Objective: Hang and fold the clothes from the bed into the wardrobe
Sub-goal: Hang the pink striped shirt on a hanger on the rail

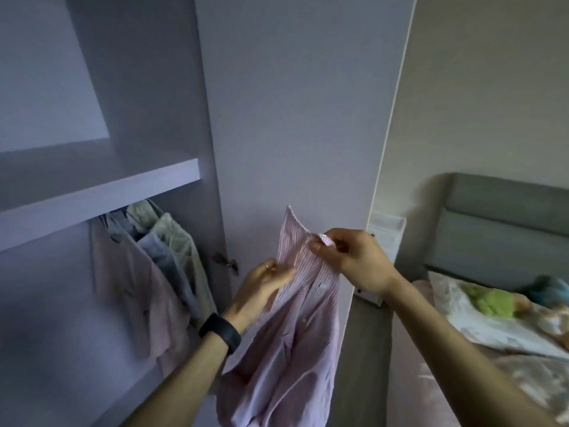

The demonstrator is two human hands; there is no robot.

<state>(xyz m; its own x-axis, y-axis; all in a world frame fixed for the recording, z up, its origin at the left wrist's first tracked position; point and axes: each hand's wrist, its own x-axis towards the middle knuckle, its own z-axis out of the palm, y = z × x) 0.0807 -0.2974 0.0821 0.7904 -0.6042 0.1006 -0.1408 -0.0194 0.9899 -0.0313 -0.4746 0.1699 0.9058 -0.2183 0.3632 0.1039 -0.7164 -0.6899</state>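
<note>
Before the wardrobe (123, 194), left hand (261, 289) and right hand (357, 261) pinch the striped shirt (303, 340).

I hold a pink striped shirt (295, 318) up, left hand (261, 291) and right hand (354, 260) pinching its collar, before the open wardrobe (101, 192).

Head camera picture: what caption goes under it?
The left hand and right hand hold a pink striped shirt up before the wardrobe door.

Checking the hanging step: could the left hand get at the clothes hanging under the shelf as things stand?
Probably yes for the path: nothing stands between the left hand and the hanging clothes. But it grips the striped shirt, so it is not free.
</note>
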